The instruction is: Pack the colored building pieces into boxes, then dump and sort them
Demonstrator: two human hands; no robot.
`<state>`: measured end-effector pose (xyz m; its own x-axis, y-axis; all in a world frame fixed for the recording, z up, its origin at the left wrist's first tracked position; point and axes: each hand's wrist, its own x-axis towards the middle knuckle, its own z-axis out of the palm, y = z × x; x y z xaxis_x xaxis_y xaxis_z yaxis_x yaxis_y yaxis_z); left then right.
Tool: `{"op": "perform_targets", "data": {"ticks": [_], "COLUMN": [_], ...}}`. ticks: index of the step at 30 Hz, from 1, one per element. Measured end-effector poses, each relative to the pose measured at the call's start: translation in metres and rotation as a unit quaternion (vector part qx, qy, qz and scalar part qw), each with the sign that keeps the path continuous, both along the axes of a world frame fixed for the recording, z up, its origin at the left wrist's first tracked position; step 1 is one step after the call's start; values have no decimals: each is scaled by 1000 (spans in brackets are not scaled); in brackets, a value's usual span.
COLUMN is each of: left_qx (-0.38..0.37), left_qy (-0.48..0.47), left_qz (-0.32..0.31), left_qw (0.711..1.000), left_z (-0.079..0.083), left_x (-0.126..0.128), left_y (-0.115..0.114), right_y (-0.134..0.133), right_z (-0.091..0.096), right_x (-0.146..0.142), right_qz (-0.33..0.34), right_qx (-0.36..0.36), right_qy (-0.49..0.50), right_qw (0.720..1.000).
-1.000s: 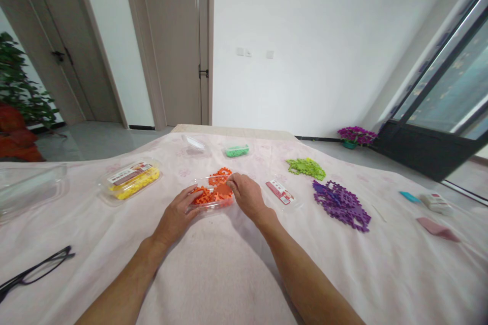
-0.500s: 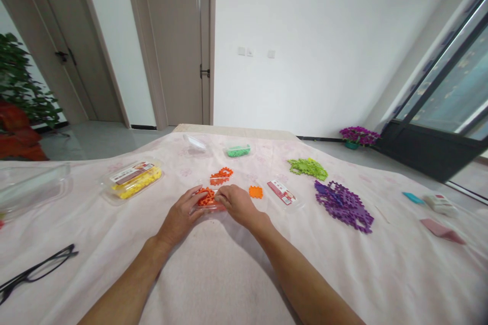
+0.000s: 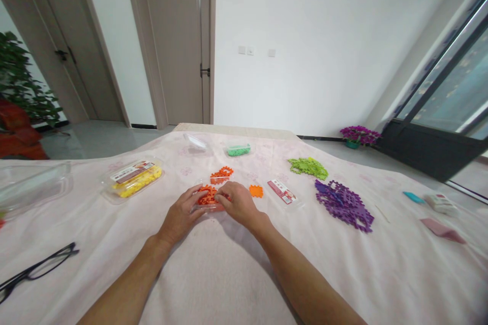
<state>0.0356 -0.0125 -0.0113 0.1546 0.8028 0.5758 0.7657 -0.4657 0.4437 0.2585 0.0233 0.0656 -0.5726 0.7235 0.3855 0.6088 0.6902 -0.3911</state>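
Watching the head cam feed here. Closest to me, a pair of black glasses (image 3: 36,271) lies on the pink tablecloth (image 3: 213,274), off to the left. Both forearms reach forward to a small clear tray (image 3: 211,207) of orange pieces (image 3: 208,196) sitting mid-table. The left hand (image 3: 182,216) has its fingers curled around the tray's left end, holding it. The right hand (image 3: 238,205) sits over the tray's right end with its fingertips down among the orange pieces; I honestly can't tell if it's pinching one or only touching.

Just right of that hand lies a loose orange piece (image 3: 256,191), then a labelled lid (image 3: 284,193). Just past the tray is a small orange cluster (image 3: 221,174). Left of it is a clear box of yellow pieces (image 3: 131,179), and to the right a purple pile (image 3: 343,204). Farther back sit a light green pile (image 3: 308,166) and a little tub of green pieces (image 3: 238,150).
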Motion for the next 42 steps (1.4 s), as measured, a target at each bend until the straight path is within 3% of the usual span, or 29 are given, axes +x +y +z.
{"op": "perform_targets", "data": {"ticks": [5, 13, 20, 26, 30, 42], "left_qx": [-6, 11, 2, 8, 14, 87], "left_qy": [20, 38, 45, 41, 40, 73], "left_qz": [13, 10, 7, 1, 2, 12], "left_qw": [1000, 999, 999, 999, 999, 993], "left_z": [5, 8, 7, 4, 2, 0], "left_x": [1, 2, 3, 1, 0, 0], "left_y": [-1, -3, -4, -2, -1, 1], "right_y": [-3, -3, 1, -1, -2, 0], "right_z": [4, 10, 11, 10, 10, 9], "right_x": [2, 2, -4, -5, -4, 2], "right_qz": [19, -16, -48, -57, -7, 7], "right_qx": [-4, -78, -151, -94, -56, -67], "right_qy": [-70, -48, -86, -5, 4, -19], "right_qw": [997, 996, 984, 994, 998, 998]}}
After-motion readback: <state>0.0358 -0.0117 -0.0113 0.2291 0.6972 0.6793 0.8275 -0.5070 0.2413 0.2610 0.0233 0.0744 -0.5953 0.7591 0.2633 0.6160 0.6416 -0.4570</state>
